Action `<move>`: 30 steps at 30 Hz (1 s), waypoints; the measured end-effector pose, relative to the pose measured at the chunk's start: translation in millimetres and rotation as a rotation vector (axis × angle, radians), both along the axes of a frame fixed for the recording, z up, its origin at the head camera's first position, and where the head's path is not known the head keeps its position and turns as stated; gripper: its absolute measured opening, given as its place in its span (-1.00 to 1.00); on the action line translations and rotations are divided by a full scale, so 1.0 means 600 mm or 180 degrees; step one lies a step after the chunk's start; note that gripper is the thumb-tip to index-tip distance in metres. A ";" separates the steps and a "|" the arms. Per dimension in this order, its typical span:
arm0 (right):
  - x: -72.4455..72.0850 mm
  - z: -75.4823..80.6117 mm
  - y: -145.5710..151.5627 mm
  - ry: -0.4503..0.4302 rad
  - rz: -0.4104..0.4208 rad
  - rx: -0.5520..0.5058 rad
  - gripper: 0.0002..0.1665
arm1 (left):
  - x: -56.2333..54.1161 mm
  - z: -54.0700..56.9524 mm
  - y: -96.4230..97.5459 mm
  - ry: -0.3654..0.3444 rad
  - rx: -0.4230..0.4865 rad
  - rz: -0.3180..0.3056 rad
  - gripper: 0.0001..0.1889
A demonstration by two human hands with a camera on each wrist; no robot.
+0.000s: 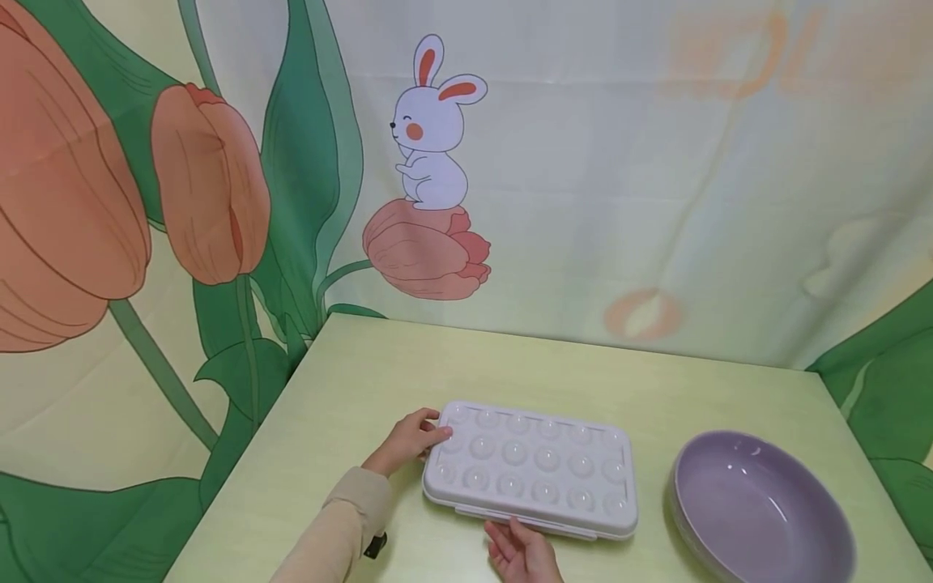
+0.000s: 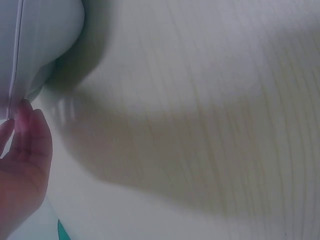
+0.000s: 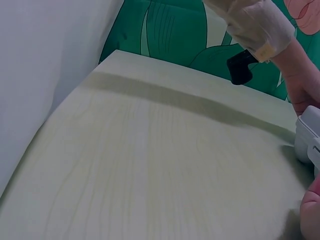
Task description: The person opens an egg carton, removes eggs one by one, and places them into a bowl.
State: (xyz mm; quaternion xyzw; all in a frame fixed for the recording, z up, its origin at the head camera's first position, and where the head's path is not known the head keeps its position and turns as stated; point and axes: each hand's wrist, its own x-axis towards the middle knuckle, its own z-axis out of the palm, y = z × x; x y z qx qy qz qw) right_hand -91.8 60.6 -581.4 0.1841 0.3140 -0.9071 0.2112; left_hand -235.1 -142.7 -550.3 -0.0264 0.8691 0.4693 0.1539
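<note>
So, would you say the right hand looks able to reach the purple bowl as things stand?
Likely yes: the purple bowl is to the right, and only tabletop shows between it and the right hand, though that hand is at the white case.

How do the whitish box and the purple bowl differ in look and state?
The box is whitish and rectangular; the bowl is purple and rounded. The box has a bumpy lid on; the bowl is open, its smooth inside showing. Both show shiny reflections.
</note>
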 end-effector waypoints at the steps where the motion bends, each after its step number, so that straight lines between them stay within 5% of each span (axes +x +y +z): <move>1: 0.000 0.001 0.001 0.0003 -0.0006 0.0014 -0.88 | 0.000 0.000 0.000 0.0008 0.0005 0.0002 -0.46; 16: 0.000 -0.005 -0.014 0.0095 -0.0106 0.0833 -0.54 | -0.001 0.006 0.002 0.0077 -0.0094 -0.0028 -0.49; 30: 0.001 -0.003 -0.012 0.0066 -0.0089 0.1153 -0.43 | 0.003 0.009 0.006 0.0104 -0.0102 -0.0055 -0.55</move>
